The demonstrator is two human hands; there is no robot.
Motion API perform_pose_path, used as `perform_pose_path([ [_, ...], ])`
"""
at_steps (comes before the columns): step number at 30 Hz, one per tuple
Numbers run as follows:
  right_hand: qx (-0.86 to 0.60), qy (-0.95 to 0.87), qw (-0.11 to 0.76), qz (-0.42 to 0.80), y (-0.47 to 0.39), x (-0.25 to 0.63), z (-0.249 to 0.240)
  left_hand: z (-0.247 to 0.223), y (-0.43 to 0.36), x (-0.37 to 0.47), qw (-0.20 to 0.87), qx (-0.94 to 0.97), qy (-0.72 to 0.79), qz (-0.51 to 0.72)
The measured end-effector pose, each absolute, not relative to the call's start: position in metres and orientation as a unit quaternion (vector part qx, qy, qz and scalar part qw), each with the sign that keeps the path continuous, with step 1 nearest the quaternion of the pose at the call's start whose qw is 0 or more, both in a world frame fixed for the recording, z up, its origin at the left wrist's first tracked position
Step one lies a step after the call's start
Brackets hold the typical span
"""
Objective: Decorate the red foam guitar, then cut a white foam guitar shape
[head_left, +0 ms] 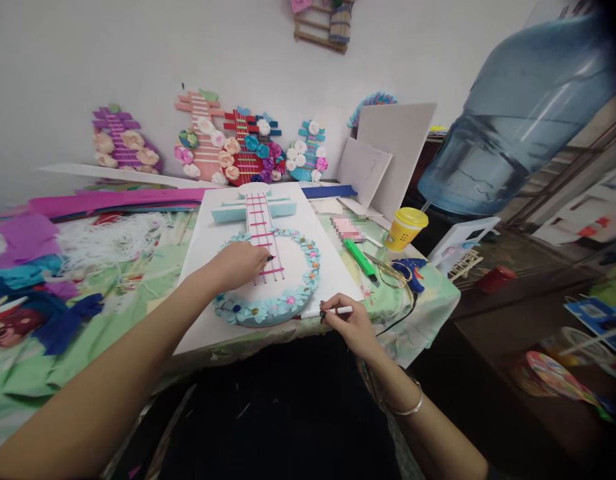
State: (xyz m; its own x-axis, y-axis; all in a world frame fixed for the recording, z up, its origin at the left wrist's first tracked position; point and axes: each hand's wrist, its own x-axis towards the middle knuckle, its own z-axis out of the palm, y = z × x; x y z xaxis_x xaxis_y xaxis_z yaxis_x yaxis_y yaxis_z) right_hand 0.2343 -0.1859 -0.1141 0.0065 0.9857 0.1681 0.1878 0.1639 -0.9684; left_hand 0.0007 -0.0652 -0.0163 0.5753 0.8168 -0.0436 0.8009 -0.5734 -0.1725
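Observation:
A paper guitar (293,308) with a white face, pink and dark strings and a rim of light-blue flowers lies on a white board (195,330). My left hand (241,263) reaches over its left side, fingers bent together with dark-nailed tips at the strings. Whether anything is pinched there is hidden. My right hand (351,323) is near the board's lower right corner, fingers closed on a thin white stick (345,309). Right of the board are a green box cutter (359,259), gold-handled scissors (395,273) and a blue glue gun (414,272) with a cord.
A yellow lidded cup (407,229) stands at the right back, below a large water jug (508,127). Several flowered guitars, including a purple one (117,137), lean on the wall. White string (113,240) and blue crepe paper (71,323) lie left. Grey cardboard (401,147) stands behind.

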Motion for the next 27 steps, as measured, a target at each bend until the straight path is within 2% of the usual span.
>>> perform_pose_path([
  [17,-0.449,-0.554,0.542,0.445,-0.112,0.276,-0.104,-0.012,-0.060,-0.003,0.037,-0.882,-0.462,0.087],
  [27,-0.448,-0.548,0.543,0.452,-0.069,0.280,-0.107,-0.015,-0.057,-0.007,-0.002,-0.888,-0.457,0.055],
])
